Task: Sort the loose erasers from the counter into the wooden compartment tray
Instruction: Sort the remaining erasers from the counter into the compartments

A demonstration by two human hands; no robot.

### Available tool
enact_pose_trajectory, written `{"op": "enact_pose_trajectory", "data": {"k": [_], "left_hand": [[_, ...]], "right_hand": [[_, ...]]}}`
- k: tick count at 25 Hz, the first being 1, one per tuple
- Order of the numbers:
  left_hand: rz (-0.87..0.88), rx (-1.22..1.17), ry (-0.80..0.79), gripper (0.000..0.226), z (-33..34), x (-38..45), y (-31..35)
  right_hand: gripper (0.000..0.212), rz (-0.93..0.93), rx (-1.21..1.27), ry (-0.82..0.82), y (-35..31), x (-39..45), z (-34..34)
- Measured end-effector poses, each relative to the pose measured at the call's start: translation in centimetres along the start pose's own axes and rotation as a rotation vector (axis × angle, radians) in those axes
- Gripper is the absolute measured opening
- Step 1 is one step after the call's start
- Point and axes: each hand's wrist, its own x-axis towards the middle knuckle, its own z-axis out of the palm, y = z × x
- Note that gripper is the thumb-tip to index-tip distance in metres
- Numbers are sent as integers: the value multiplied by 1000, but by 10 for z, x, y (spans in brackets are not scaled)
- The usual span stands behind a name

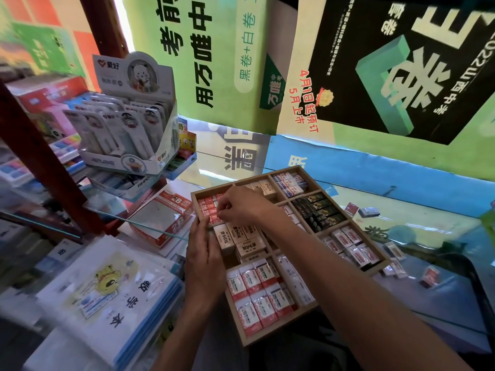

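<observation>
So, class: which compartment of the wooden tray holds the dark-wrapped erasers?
The right-column compartment, second from the far end; its erasers have black wrappers, while the other compartments' are white, cream or red.

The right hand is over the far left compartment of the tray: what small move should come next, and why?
Probably lower the right hand and seat its eraser among the red 2B erasers, then let go. Its fingertips pinch just above that row, and the left hand already steadies the wooden tray.
</observation>
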Motion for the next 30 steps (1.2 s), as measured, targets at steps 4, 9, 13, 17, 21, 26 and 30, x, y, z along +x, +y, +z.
{"op": "enact_pose_trajectory", "data": {"k": [4,9,13,17,21,26,30], "left_hand": [[9,1,-5,41,0,-1,2],[15,23,11,41,0,-1,2],[25,20,16,39,0,1,-2],[34,82,27,35,0,3,-4],[61,127,22,30,-1,3,-2],[118,530,-9,23,-6,12,3],[126,688,-13,23,-11,16,6]], "right_hand": [[18,-36,71,-73,6,-2,-6],[15,-42,199,-49,13,-2,-7],[15,-15,185,-39,8,-2,-6],[16,51,64,-29,-1,3,-5],[20,118,-57,7,-12,13,1],[13,100,6,51,-5,11,3],[6,1,249,417,9,-27,9]]}}
